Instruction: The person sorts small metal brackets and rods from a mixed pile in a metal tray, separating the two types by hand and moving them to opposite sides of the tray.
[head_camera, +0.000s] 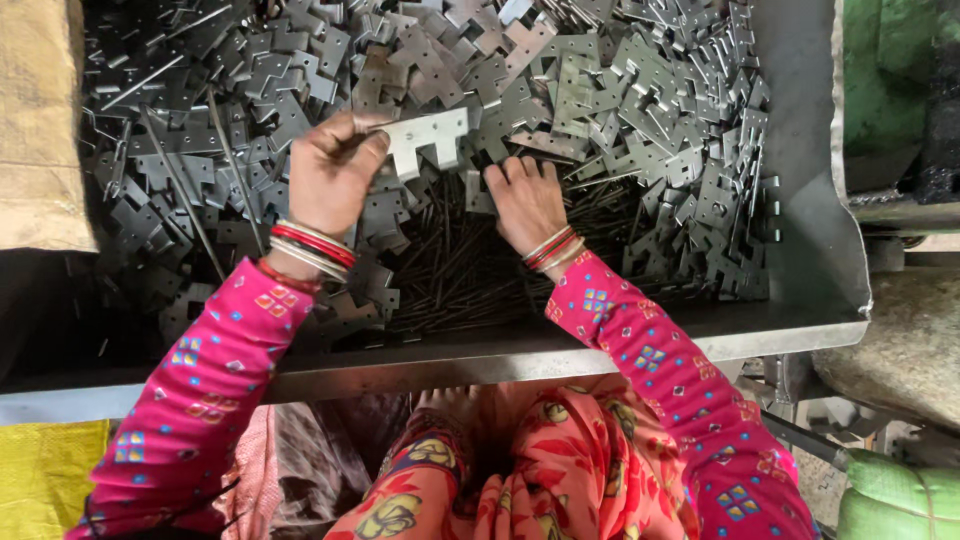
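Observation:
My left hand (330, 170) grips a bright metal hinge plate (428, 138) by its left end, holding it just above the heap. My right hand (527, 203) rests palm down on a bundle of thin dark metal pins (455, 270) in the middle of the tray, fingers spread, touching loose plates at its fingertips. I cannot tell whether it holds a pin. Both wrists carry bangles and pink patterned sleeves.
A large grey metal tray (810, 260) holds a heap of several grey hinge plates (640, 110) and long rods (180, 190). A tan sack (40, 120) stands at left, a yellow bag (45, 470) at lower left, a green sack (895, 500) at lower right.

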